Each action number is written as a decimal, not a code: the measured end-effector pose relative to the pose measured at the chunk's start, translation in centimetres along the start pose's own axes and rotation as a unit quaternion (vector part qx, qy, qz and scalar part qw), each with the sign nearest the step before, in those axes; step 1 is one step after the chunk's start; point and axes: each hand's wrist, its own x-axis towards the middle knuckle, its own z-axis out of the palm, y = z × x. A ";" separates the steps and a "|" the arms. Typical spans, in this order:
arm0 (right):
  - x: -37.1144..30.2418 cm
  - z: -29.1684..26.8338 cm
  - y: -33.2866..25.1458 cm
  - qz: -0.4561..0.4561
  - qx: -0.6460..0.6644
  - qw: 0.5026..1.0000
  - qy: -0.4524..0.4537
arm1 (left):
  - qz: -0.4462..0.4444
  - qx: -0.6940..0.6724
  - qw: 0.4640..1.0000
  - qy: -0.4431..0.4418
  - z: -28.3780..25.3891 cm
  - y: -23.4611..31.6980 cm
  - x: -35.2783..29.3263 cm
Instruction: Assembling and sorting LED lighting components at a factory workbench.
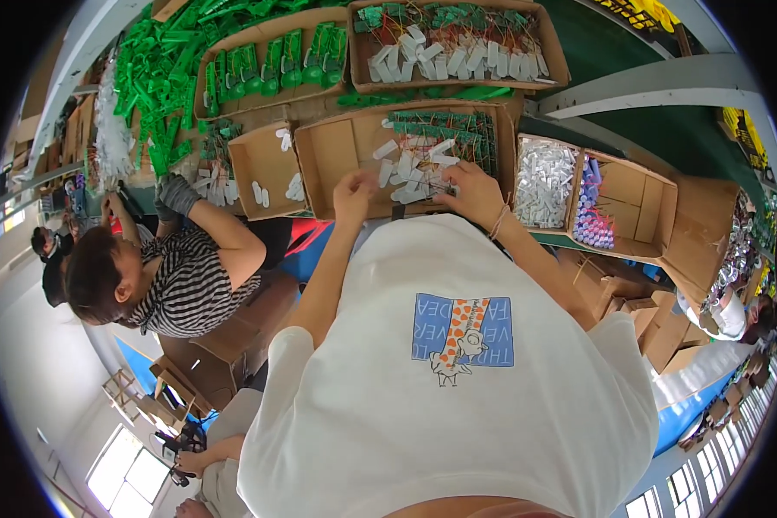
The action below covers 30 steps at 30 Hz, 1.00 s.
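Observation:
My right hand (473, 192) reaches into the right part of a wide cardboard box (330, 155), fingers closed at a pile of white plastic pieces (413, 173). What those fingers hold is too small to make out. Behind the pile, green circuit boards (449, 125) with thin wires stand in rows, and wires run down to the white pieces. My left hand (354, 194) hovers over the box's near edge, left of the pile. Its fingers are smeared by motion, so their grip does not show.
On the right, one box holds small white parts (544, 177) and another holds purple wired cylinders (591, 207). Boxes of green casings (276, 65) and wired boards (457, 47) stand behind. A co-worker in a striped top (190, 293) works at left with a gloved hand (179, 194).

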 end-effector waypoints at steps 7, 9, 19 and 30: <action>-1.3 -1.9 1.0 0.024 -0.008 1.000 -0.003 | 0.081 0.056 0.993 -0.065 2.4 2.2 1.5; -0.6 -5.9 -1.7 0.022 0.015 0.999 0.033 | 0.165 0.194 0.966 -0.051 2.9 3.2 2.1; 14.2 -16.0 -9.3 -0.160 0.028 0.951 0.264 | 0.344 0.425 0.837 -0.020 7.2 3.6 7.4; 14.7 -10.6 -6.7 -0.056 0.174 0.983 0.025 | 0.268 0.226 0.934 -0.073 2.5 9.1 -1.2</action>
